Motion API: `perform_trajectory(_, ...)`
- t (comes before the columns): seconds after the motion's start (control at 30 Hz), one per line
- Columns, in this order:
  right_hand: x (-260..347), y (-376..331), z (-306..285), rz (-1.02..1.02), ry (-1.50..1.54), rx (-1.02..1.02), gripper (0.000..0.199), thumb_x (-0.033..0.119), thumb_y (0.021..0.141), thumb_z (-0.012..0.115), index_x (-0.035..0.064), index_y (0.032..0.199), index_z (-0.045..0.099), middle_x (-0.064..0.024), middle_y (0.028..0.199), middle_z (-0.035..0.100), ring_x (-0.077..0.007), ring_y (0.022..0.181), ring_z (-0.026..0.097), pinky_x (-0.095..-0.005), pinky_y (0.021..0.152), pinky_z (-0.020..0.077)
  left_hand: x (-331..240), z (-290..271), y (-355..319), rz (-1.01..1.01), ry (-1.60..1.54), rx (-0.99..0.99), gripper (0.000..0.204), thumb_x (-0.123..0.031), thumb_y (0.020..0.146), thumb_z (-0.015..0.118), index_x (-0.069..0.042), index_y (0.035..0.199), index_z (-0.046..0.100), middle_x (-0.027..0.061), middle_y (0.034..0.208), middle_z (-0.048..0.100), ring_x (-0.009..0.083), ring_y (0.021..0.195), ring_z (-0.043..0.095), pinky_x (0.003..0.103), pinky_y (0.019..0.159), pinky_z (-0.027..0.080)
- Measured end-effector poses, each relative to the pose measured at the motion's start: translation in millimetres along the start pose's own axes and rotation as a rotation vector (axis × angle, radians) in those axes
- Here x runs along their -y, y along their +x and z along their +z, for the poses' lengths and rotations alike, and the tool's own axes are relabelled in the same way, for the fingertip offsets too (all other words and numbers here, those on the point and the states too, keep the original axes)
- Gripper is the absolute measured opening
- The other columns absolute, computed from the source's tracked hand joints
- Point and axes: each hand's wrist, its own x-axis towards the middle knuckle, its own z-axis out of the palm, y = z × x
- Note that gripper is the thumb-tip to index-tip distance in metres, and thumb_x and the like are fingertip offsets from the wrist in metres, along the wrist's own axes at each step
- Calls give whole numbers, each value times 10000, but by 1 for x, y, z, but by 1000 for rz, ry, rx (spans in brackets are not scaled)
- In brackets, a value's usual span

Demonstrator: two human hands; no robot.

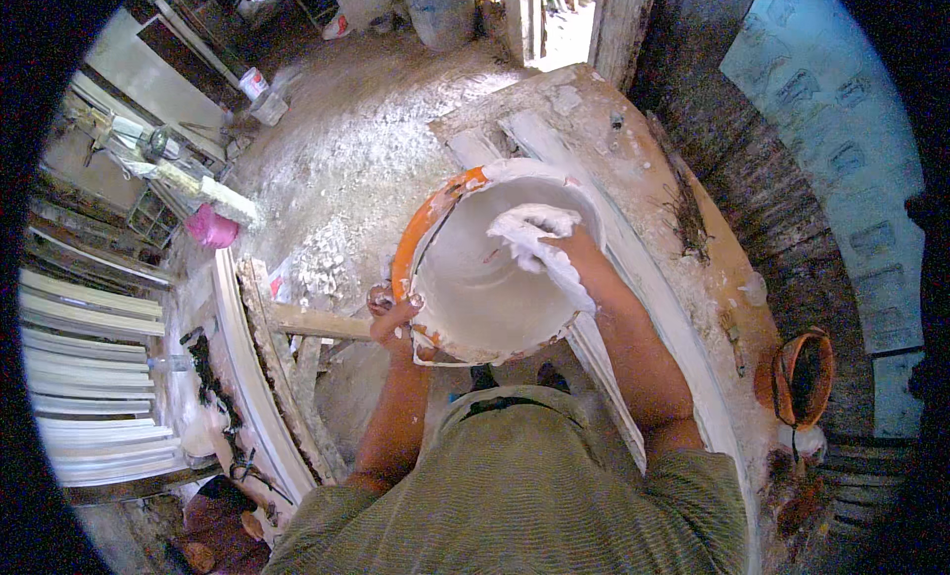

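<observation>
In front of my body is an orange bucket (406,246), tilted so its open mouth faces me, its rim and inside coated white. The bottom holds a smooth pale liquid like wet plaster. My left hand (394,314) is closed on the bucket's left rim, near the wire handle. Inside the mouth, toward the right wall, my right hand (572,246) is closed on a soft, dripping white clump (534,224), which looks like plaster-soaked fibre. White coating hides part of those fingers.
A long bench (643,169) with white moulding strips runs along my right, bearing a smaller orange bucket (804,379). At left, another moulding strip (259,367) lies on a bench beside stacked white lengths (94,377). Another person (223,526) is at lower left. White rubble (332,258) litters the floor.
</observation>
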Motion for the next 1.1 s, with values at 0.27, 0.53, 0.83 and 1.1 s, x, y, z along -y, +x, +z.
perform_trajectory(0.27, -83, 19, -174, -354, -201, -673, 185, 29, 816, 600, 16, 992, 656, -39, 859, 653, -120, 718, 603, -250, 640, 486, 25, -4, -22, -156, -145, -151, 112, -42, 739, 653, -98, 779, 565, 112, 936, 524, 228, 906, 527, 384, 788, 464)
perform_trajectory(0.53, -221, 94, -272, -361, -1000, -584, 378, -1, 766, 613, 0, 1139, 555, -122, 1118, 611, -238, 1030, 573, -335, 900, 443, 20, -20, -25, -403, -93, -162, 140, -101, 757, 650, -70, 803, 521, 107, 934, 600, 236, 916, 518, 414, 847, 414)
perform_trajectory(0.83, -112, 58, -66, -288, 76, 87, 407, 342, 860, 535, 2, 1071, 608, -126, 1056, 625, -247, 979, 592, -384, 913, 453, 25, -22, -21, -94, 221, -40, 277, -47, 699, 706, -114, 936, 579, 72, 966, 624, 240, 1007, 501, 417, 860, 412)
perform_trajectory(1.1, -88, 42, 54, -400, -967, 621, 256, 172, 831, 483, -27, 899, 628, -188, 905, 650, -321, 794, 634, -426, 777, 506, 20, 19, -8, -102, -168, -80, 388, -7, 660, 741, -87, 1010, 595, 106, 1054, 569, 279, 1035, 533, 419, 863, 473)
